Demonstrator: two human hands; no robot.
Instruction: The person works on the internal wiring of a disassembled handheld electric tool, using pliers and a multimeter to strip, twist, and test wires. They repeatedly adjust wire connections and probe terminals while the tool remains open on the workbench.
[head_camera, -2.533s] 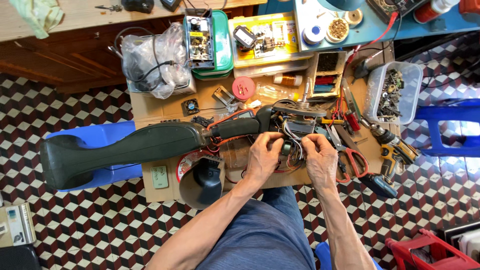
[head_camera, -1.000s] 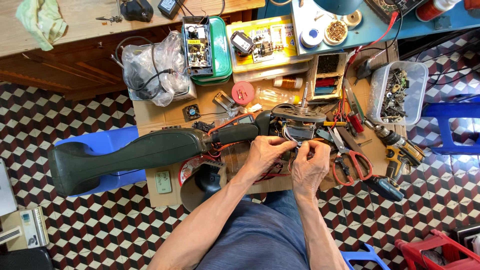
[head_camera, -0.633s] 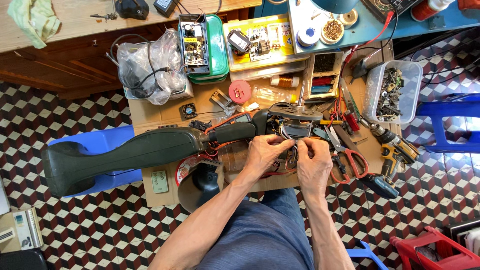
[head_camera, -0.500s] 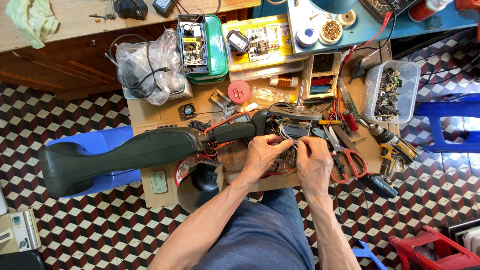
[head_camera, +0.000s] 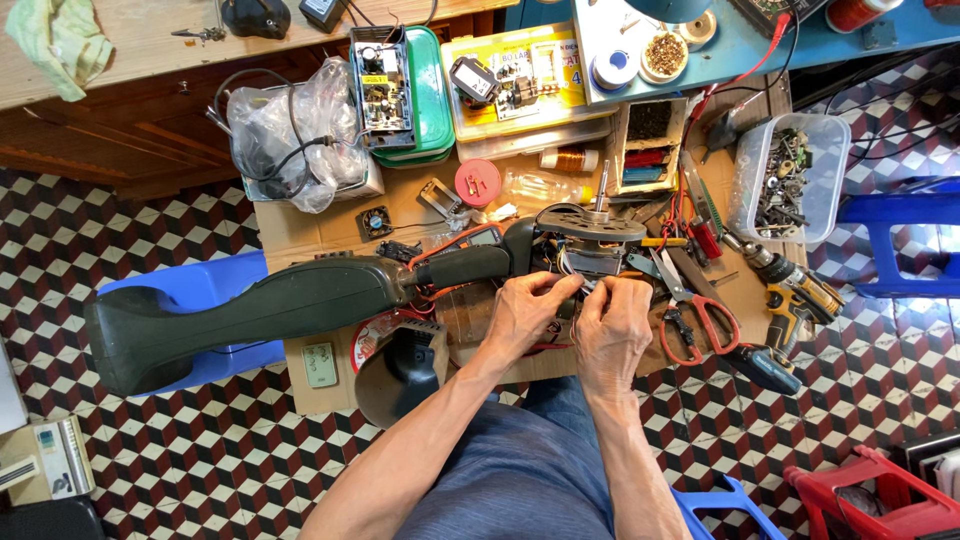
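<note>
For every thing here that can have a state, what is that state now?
dark green power tool: lying flat across the low table, opened at the motor end, wires showing
left hand: fingers pinching at the wires
right hand: fingers pinching at the same spot
red-handled scissors: lying flat, blades shut
clear screw tub: lid off, partly filled
cordless drill: lying on its side

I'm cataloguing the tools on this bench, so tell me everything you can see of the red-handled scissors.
The scissors have red loop handles and plain metal blades. They lie flat and nearly shut on the brown work surface, blades pointing up-left toward the opened motor unit, handles toward the person. They sit just right of the right hand, which does not touch them.
</note>
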